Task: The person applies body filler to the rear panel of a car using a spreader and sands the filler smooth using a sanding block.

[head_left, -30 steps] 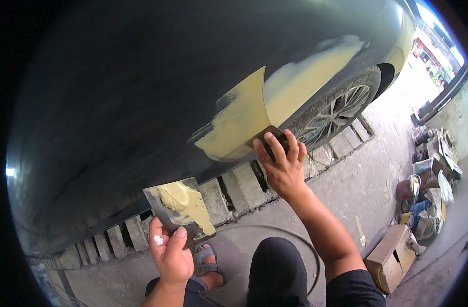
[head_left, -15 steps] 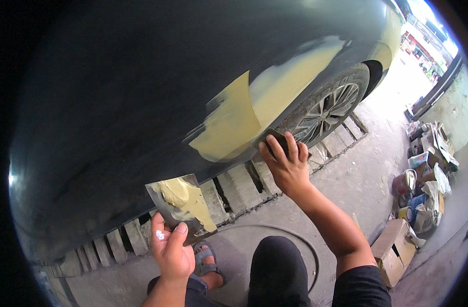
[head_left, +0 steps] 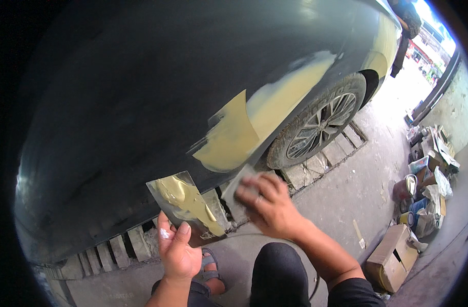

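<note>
Between the thumb and fingers of my left hand [head_left: 178, 250] is a flat mixing plate [head_left: 199, 235], tilted up and bearing a mound of yellow body filler [head_left: 176, 193]. A white smear marks one finger. My right hand [head_left: 272, 204], blurred by motion, grips a flat grey filler spreader [head_left: 236, 192] close to the plate's right side, apart from it. Just beyond both hands is the dark lower side of a car [head_left: 116, 128]. Spread filler forms a yellow patch [head_left: 226, 140] low on the panel, and a longer pale-yellow patch [head_left: 290, 92] runs above the wheel [head_left: 323, 125].
A slotted floor channel [head_left: 136, 244] runs under the car's edge. My knee [head_left: 280, 273] and sandalled foot [head_left: 212, 273] are below my hands. To the right lie a cardboard box [head_left: 392, 256] and piled cans and bags [head_left: 426, 197]. A dark shape, perhaps a person [head_left: 409, 19], stands beyond the car.
My right hand has drawn the spreader off the panel near the wheel, back down and left toward the plate. The left hand keeps the plate nearly in place. A dark shape has appeared at upper right.
</note>
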### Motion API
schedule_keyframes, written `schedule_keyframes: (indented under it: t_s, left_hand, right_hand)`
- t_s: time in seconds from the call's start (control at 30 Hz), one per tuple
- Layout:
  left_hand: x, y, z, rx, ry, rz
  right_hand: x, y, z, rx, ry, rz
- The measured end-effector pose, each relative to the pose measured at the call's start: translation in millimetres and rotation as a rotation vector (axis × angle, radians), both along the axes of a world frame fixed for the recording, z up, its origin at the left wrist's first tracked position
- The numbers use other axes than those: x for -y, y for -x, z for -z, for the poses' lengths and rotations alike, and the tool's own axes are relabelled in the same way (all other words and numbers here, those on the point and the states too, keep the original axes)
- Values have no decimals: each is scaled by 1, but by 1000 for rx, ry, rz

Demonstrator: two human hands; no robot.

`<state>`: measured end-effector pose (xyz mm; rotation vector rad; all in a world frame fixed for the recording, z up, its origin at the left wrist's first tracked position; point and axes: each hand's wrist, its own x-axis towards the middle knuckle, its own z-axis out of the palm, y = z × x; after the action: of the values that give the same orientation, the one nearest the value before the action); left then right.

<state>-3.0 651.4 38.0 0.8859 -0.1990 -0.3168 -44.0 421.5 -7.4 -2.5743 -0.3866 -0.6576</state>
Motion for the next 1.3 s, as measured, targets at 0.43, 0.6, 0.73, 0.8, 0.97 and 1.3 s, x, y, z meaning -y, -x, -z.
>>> schedule_keyframes:
  t_s: [0.43, 0.6, 0.73, 0.8, 0.97, 1.3]
  left_hand:
    - [-10, -7, 18, -19, -86, -56]
    - [-13, -8, 21, -4, -121, -63]
    - [-11, -7, 19, -45, -132, -66]
    - [-11, -7, 19, -46, -142, -66]
    - [0, -4, 16, -42, -104, -66]
    - [16, 11, 7, -129, -20, 17]
  right_hand:
    - [11, -63, -109, 267, 314, 451]
    - [24, -61, -54, 252, 391, 437]
    - [42, -61, -12, 255, 499, 483]
    - [48, -59, 2, 227, 483, 483]
    - [64, -57, 23, 208, 530, 513]
    - [-1, 31, -26, -195, -729, -433]
